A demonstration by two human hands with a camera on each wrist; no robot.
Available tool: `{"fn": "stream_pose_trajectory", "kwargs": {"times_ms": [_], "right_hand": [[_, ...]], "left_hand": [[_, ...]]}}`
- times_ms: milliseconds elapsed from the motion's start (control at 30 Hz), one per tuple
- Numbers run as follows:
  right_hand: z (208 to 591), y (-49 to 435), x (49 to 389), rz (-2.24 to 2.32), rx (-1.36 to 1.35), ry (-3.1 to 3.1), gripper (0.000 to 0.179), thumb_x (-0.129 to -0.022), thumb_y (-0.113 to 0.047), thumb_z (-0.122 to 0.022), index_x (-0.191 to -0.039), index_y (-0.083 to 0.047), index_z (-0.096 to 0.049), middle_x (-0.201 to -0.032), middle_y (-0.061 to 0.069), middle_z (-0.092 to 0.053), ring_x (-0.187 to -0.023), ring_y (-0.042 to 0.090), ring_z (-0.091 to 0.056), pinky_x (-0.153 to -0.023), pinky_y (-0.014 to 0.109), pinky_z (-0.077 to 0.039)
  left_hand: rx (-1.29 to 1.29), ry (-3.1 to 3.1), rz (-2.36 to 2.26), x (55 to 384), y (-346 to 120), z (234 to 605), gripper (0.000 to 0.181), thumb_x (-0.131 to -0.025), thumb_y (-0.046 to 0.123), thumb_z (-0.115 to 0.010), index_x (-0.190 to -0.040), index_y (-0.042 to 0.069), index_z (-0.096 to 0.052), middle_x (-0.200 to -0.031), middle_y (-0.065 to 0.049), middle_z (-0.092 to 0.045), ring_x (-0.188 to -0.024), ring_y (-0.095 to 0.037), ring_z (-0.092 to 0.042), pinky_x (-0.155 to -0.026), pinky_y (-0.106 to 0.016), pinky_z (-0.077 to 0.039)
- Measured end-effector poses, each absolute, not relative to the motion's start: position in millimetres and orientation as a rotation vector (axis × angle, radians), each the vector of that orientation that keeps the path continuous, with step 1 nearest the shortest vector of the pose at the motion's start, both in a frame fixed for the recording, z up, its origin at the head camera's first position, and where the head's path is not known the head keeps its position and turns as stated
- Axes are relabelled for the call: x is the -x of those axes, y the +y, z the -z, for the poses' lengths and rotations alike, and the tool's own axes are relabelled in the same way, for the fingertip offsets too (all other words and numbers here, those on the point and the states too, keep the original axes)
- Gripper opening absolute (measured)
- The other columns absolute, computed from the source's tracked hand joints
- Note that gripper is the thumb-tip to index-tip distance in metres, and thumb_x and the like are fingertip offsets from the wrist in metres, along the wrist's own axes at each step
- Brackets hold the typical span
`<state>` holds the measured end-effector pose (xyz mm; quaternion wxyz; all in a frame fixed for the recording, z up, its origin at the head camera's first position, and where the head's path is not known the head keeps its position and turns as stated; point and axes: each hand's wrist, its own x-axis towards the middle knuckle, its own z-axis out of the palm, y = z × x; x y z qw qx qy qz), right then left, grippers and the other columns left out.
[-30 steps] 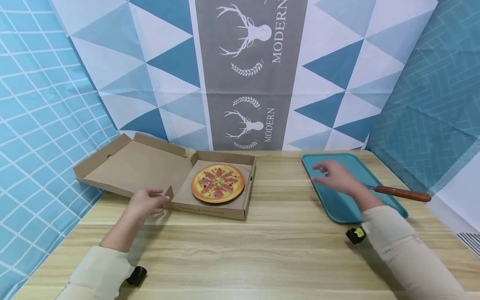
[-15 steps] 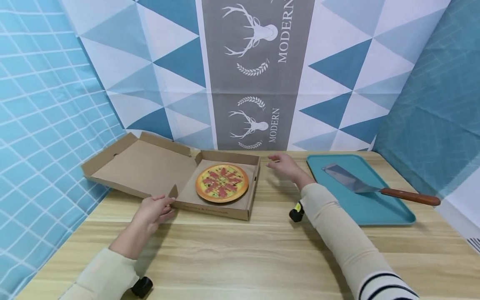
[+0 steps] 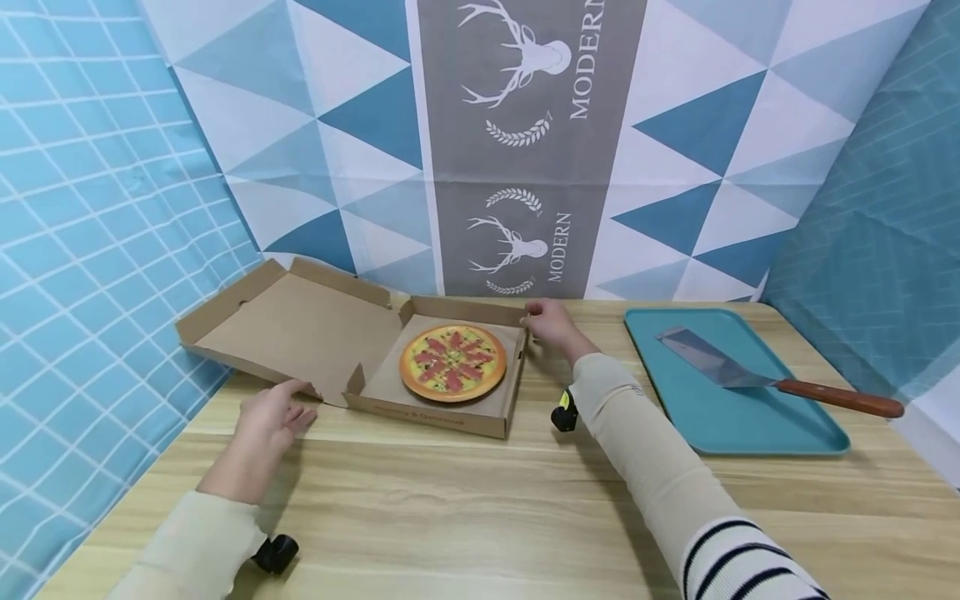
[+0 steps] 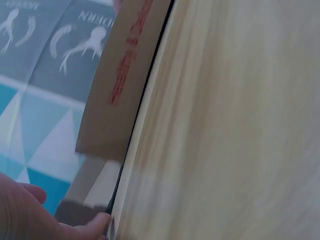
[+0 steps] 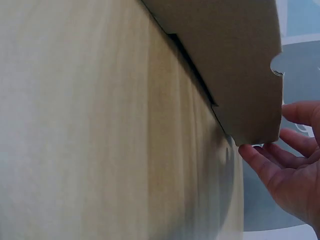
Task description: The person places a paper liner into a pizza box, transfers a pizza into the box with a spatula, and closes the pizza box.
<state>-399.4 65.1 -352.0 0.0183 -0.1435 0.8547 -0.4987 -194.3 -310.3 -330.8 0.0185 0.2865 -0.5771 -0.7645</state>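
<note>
An open cardboard pizza box (image 3: 435, 421) lies on the table, its lid (image 3: 300, 321) folded out to the left. Inside it sits a whole pizza (image 3: 453, 363) with red slices on top. My right hand (image 3: 553, 323) holds the box's back right corner; in the right wrist view the corner (image 5: 260, 120) lies between thumb and fingers. My left hand (image 3: 266, 425) is at the lid's front edge, near the hinge, fingers loosely extended. In the left wrist view its thumb (image 4: 97, 225) meets the lid's edge.
A teal tray (image 3: 757, 425) stands on the right of the wooden table (image 3: 450, 508). Across it lies a pizza server (image 3: 720, 367) with a metal blade, its wooden handle reaching past the rim. Patterned cloth walls (image 3: 517, 150) enclose the back and sides.
My right hand has moved left from above the tray to the box's back right corner. My left hand has shifted left from the box's front left corner to the lid's edge.
</note>
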Motion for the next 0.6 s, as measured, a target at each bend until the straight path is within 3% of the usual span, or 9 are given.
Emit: {"fn": "stream_pose_trajectory", "kwargs": {"times_ms": [33, 100, 200, 367, 600], "right_hand": [[352, 64, 399, 1.53, 0.462, 2.671, 0.042, -0.093, -0.004, -0.059, -0.131, 0.01, -0.052, -0.13, 0.026, -0.054, -0.1, 0.03, -0.061, -0.083, 0.036, -0.055], [353, 64, 399, 1.51, 0.477, 2.699, 0.038, -0.091, -0.002, -0.059, -0.128, 0.011, -0.055, -0.124, 0.026, -0.057, -0.094, 0.028, -0.06, -0.08, 0.035, -0.055], [354, 64, 399, 1.524, 0.478, 2.681, 0.042, -0.091, 0.0, -0.059, -0.13, 0.012, -0.052, -0.126, 0.028, -0.055, -0.102, 0.032, -0.059, -0.085, 0.037, -0.054], [354, 63, 397, 1.547, 0.44, 2.643, 0.055, -0.093, -0.002, -0.058, -0.143, 0.011, -0.037, -0.141, 0.03, -0.043, -0.125, 0.038, -0.049, -0.098, 0.042, -0.048], [354, 62, 393, 1.566, 0.398, 2.633, 0.053, -0.094, -0.003, -0.057, -0.142, 0.011, -0.038, -0.138, 0.03, -0.046, -0.123, 0.038, -0.05, -0.098, 0.041, -0.048]], "left_hand": [[-0.9, -1.766, 2.378, 195, -314, 330, 0.084, -0.1, 0.017, -0.049, -0.153, 0.011, 0.015, -0.159, -0.015, 0.007, -0.14, -0.024, -0.019, -0.106, -0.025, -0.038], [-0.922, -1.722, 2.38, 198, -320, 329, 0.082, -0.1, 0.018, -0.05, -0.155, 0.012, 0.01, -0.158, -0.015, 0.002, -0.135, -0.021, -0.026, -0.107, -0.027, -0.037], [-0.929, -1.655, 2.427, 199, -328, 326, 0.079, -0.1, 0.019, -0.048, -0.156, 0.013, 0.008, -0.159, -0.012, 0.003, -0.133, -0.018, -0.03, -0.109, -0.03, -0.035], [-0.911, -1.462, 2.559, 201, -333, 324, 0.083, -0.1, 0.015, -0.046, -0.153, 0.018, 0.017, -0.161, -0.001, 0.012, -0.145, -0.015, -0.01, -0.112, -0.03, -0.029], [-0.925, -1.279, 2.624, 209, -334, 325, 0.083, -0.1, 0.011, -0.045, -0.153, 0.025, 0.018, -0.161, 0.005, 0.01, -0.145, -0.01, -0.007, -0.113, -0.033, -0.026]]}}
